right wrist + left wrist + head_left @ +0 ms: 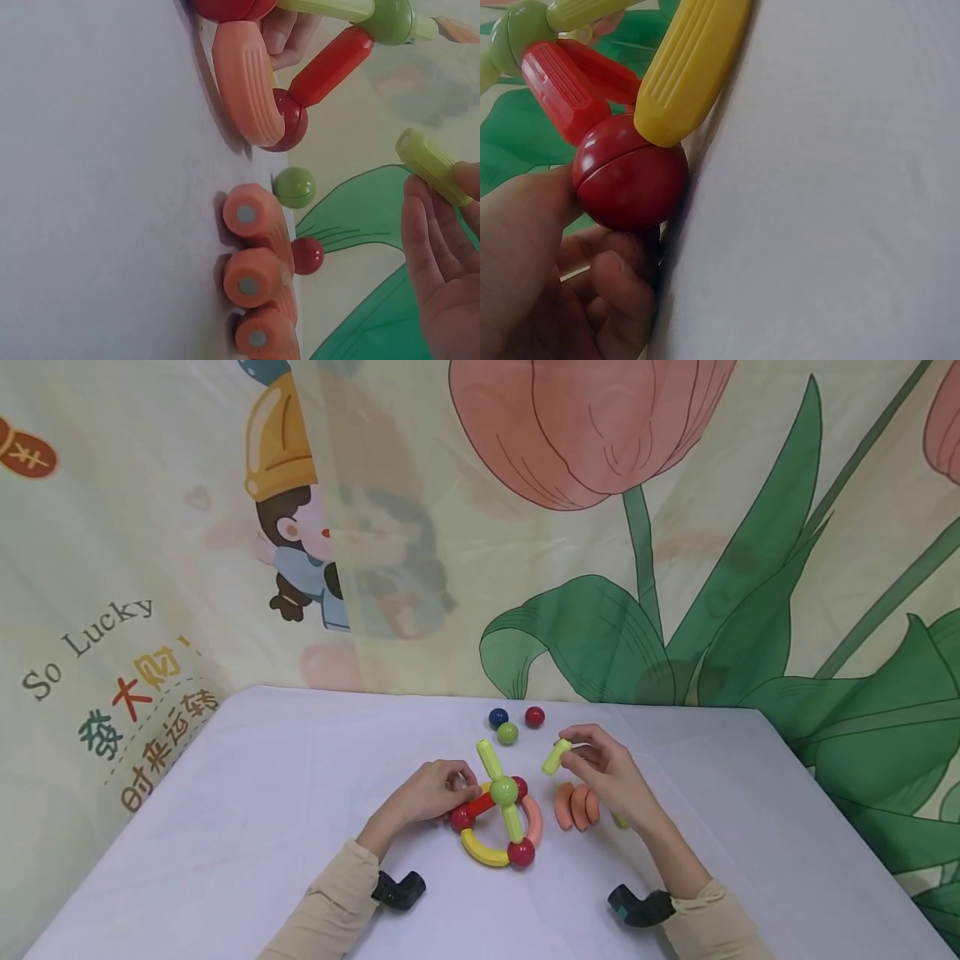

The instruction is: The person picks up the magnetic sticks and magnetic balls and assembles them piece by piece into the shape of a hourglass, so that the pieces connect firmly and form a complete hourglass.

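Note:
On the table stands a magnetic ball-and-rod structure: a ring of yellow curved rods and pink curved rods joined by red balls, with red and light green rods rising to a green ball. A light green rod sticks up from that ball. My left hand holds the structure's left red ball, thumb at its side and curled fingers beneath. Right of the structure, above the table, my right hand pinches a loose light green rod between thumb and fingers.
Several loose pink curved rods lie beside the structure, partly under my right hand. A green piece shows beside my right wrist. Behind sit a blue ball, a green ball and a red ball. A printed cloth hangs behind the table.

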